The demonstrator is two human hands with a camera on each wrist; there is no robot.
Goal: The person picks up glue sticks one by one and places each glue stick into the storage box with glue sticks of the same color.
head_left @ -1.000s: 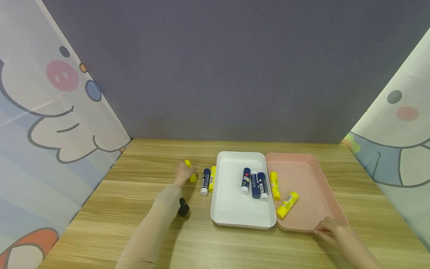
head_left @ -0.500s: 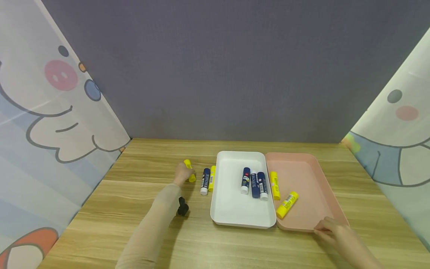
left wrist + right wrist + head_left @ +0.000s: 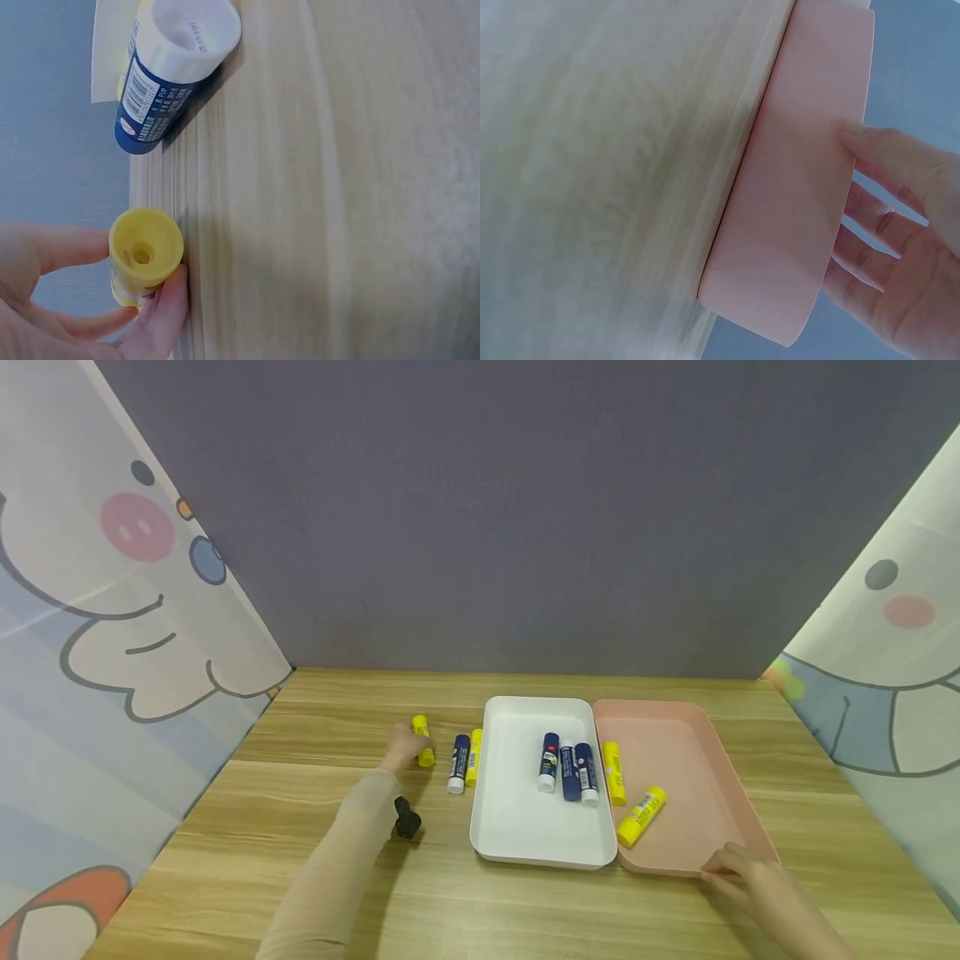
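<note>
yellow glue stick (image 3: pixel 147 251) turned slightly; hands (image 3: pixel 403 747) (image 3: pixel 742 870) pinching it and pink tray (image 3: pixel 784 180); wood-grain table (image 3: pixel 525 914), grey wall (image 3: pixel 525 518) behind

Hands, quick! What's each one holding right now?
Left hand: closed on a yellow glue stick, pinched between thumb and fingers.
Right hand: closed on the near edge of the pink tray.

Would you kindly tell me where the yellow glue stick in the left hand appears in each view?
Head: the yellow glue stick is left of centre, in the left hand.
Left wrist: lower left, its end facing the camera.
Right wrist: not in it.
Shared landmark, head and left wrist only: the white-ended navy glue stick, right of it in head, above it in left wrist.
</note>
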